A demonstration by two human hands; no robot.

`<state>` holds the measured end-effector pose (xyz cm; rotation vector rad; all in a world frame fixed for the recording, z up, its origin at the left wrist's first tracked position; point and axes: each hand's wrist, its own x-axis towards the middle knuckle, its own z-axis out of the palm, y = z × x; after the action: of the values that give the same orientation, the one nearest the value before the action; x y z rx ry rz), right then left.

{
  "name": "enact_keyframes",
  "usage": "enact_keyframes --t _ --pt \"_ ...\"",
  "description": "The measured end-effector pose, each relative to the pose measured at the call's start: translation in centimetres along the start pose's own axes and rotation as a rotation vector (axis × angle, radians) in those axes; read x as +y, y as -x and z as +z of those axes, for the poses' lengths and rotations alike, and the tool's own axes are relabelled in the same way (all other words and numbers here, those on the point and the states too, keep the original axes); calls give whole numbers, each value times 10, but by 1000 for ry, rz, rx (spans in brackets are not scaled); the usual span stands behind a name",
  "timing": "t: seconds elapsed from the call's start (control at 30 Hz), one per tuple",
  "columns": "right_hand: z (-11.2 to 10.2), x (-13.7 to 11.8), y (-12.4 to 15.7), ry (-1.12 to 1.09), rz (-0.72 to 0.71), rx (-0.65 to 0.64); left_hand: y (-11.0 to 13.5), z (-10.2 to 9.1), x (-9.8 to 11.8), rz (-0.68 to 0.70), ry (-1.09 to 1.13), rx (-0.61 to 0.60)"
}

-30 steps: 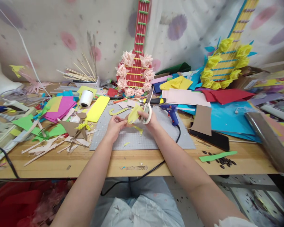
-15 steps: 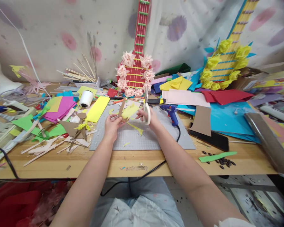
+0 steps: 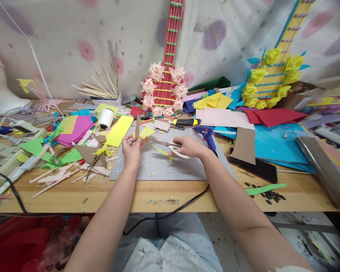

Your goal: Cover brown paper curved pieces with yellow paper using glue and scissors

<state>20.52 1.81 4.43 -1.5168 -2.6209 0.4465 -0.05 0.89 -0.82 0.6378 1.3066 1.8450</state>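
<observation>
My left hand [image 3: 132, 150] is closed on a narrow brown strip [image 3: 137, 127] that stands up from its fingers. A pale yellow piece [image 3: 146, 132] lies right beside the strip at the fingertips; whether the hand pinches it too is hard to tell. In my right hand [image 3: 189, 146] is a pair of scissors [image 3: 178, 153] with white handles, its blades pointing left toward the left hand. Both hands are above a grey cutting mat [image 3: 158, 173]. Thin yellow scraps [image 3: 163, 151] lie on the mat below the scissors.
A blue glue gun [image 3: 206, 136] lies right of the mat, its black cord crossing the table edge. Behind stand a red paper guitar [image 3: 163, 88] and a yellow one [image 3: 272, 79]. Coloured scraps [image 3: 56, 175] cover the left. A black phone [image 3: 257, 170] and small black beads [image 3: 269, 194] are at right.
The scissors have turned from pointing up to lying level, blades leftward. My right hand has rotated with them. My left hand has shifted slightly left with the brown strip.
</observation>
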Motion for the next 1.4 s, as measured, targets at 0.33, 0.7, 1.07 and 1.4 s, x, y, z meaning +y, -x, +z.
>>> enact_keyframes --t 0.33,0.7,1.07,1.4 --pt "10 -13 -2 140 51 54 2 2 -2 -65 102 -43" --pt "17 -27 -6 141 134 70 2 3 1 -145 175 19" --pt "13 -31 -7 184 138 102 3 5 1 -118 168 42" --pt "6 -30 -7 213 137 105 2 2 1 -53 114 86"
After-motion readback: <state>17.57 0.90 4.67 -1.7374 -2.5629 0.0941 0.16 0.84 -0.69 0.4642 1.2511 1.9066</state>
